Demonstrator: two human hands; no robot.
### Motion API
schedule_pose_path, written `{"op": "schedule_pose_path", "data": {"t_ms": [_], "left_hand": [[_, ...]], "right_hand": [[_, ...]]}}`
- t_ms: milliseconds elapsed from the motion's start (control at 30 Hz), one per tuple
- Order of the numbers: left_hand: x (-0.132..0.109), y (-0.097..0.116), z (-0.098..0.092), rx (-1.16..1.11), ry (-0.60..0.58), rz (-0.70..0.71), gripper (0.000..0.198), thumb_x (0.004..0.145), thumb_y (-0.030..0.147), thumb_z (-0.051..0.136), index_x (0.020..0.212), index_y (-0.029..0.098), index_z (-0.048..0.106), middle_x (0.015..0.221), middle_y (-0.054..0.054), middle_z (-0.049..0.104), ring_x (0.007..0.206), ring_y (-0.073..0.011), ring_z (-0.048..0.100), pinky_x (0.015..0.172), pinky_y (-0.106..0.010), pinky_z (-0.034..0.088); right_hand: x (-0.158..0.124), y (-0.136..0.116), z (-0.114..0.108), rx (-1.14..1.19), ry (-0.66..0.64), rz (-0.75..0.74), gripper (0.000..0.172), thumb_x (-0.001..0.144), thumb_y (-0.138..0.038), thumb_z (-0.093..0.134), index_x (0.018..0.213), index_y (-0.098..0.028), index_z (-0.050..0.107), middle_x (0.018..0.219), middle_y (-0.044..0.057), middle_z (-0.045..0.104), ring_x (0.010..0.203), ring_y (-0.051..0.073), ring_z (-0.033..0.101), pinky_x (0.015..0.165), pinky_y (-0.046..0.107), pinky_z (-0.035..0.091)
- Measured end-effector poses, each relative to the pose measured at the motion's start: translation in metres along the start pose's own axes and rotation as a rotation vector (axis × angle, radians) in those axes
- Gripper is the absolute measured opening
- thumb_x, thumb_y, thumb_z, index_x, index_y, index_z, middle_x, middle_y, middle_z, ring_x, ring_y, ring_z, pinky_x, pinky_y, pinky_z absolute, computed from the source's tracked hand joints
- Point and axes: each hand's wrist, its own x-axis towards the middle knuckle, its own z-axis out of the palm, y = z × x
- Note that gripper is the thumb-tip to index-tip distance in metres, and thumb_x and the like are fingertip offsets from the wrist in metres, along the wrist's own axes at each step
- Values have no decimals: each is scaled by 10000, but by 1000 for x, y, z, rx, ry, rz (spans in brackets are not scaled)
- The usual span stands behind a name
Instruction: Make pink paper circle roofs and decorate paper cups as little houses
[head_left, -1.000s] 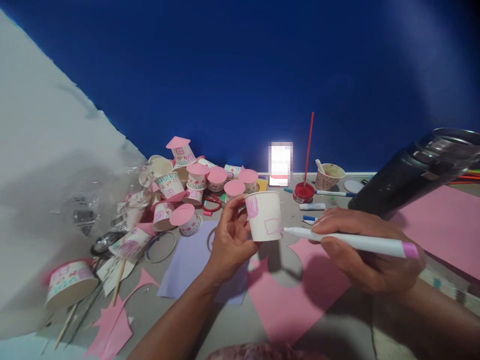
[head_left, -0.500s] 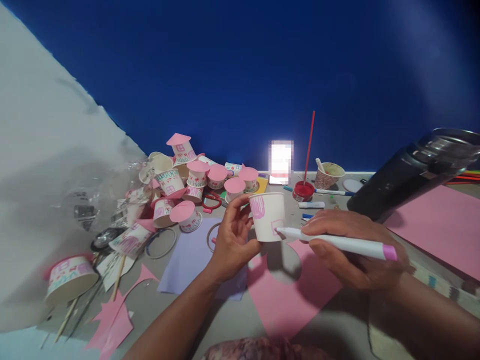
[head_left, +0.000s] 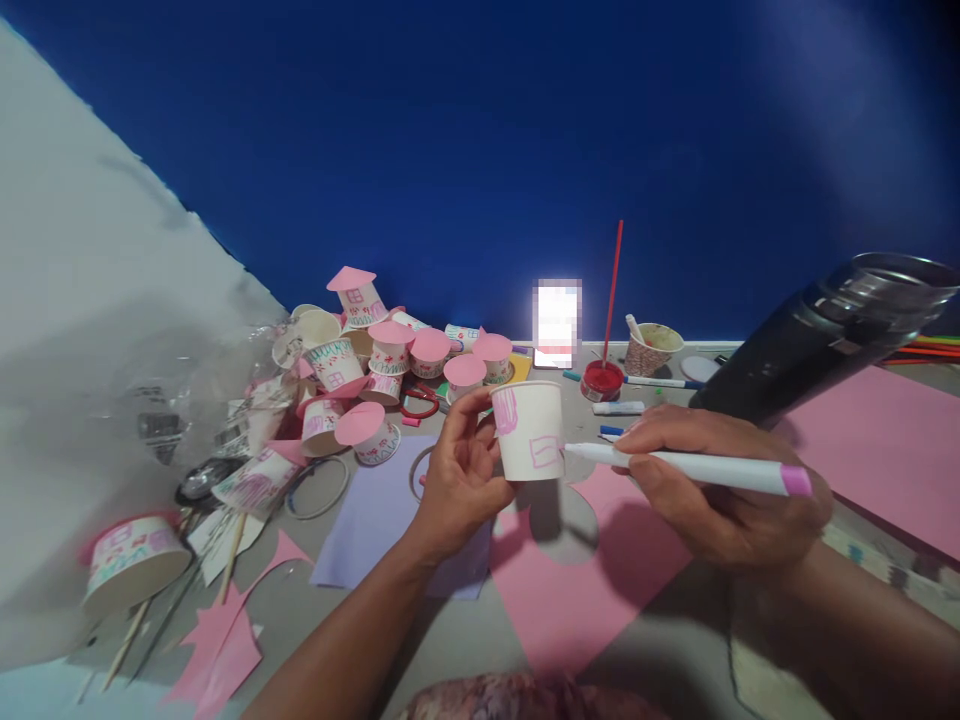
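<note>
My left hand (head_left: 469, 480) grips a white paper cup (head_left: 527, 430) from its left side, over the table. The cup bears a pink scribbled shape near its left edge and a pink rectangle with a line inside, low on its right. A white marker with a pink end (head_left: 697, 468) is held in my right hand (head_left: 720, 490). Its tip is at the cup's right edge, beside the rectangle. Below the cup lies a pink sheet (head_left: 592, 590) with a rounded cut-out, and a lilac sheet (head_left: 367, 520) lies under my left hand.
Decorated cups with pink paper tops (head_left: 390, 345) are piled at the back left. Behind the cup stand a lit phone (head_left: 555, 325), a red pot (head_left: 601, 380) with a stick and a patterned cup (head_left: 652, 350). A dark bottle (head_left: 810, 340) leans at the right, near pink paper (head_left: 885, 450).
The pink rectangle on the cup now has a line across its inside. The cup is turned slightly, and the marker tip has shifted from the rectangle to the cup's right edge.
</note>
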Motion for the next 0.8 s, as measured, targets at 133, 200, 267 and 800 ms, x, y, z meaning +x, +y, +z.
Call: {"op": "schedule_pose_path", "data": {"t_ms": [133,200,267,800], "left_hand": [[0,-1,0,3,11,-5,773,594,145,944,1259,333,596,1387,-40,576,1270,-229,589,1010,-305,523],[-1,-1,0,1,17,-15,788,583,144,952,1260,329,593,1397,-44,571,1265,-225,589,1009,-298,523],[-1,-1,1,-5,15,-20,788,583,146,953,1258,330,590,1394,-42,569,1264,-225,590,1016,-301,522],[-2,1,4,28,-5,-41,759,608,164,934,1253,323,567,1362,-51,575,1258,-255,599,1022,-363,529]], "right_hand": [[-1,0,-1,0,20,11,137,889,-85,604,907,-202,672,706,26,735,565,153,698,500,254,552],[0,-1,-1,5,20,-1,139,887,-81,603,908,-199,673,707,26,737,561,151,697,511,258,561],[1,-2,-2,9,0,-17,151,882,-77,596,906,-202,676,708,26,743,574,162,707,529,270,580],[2,-3,-1,5,-2,-15,138,896,-100,582,885,-196,680,716,32,756,599,166,721,552,274,590]]}}
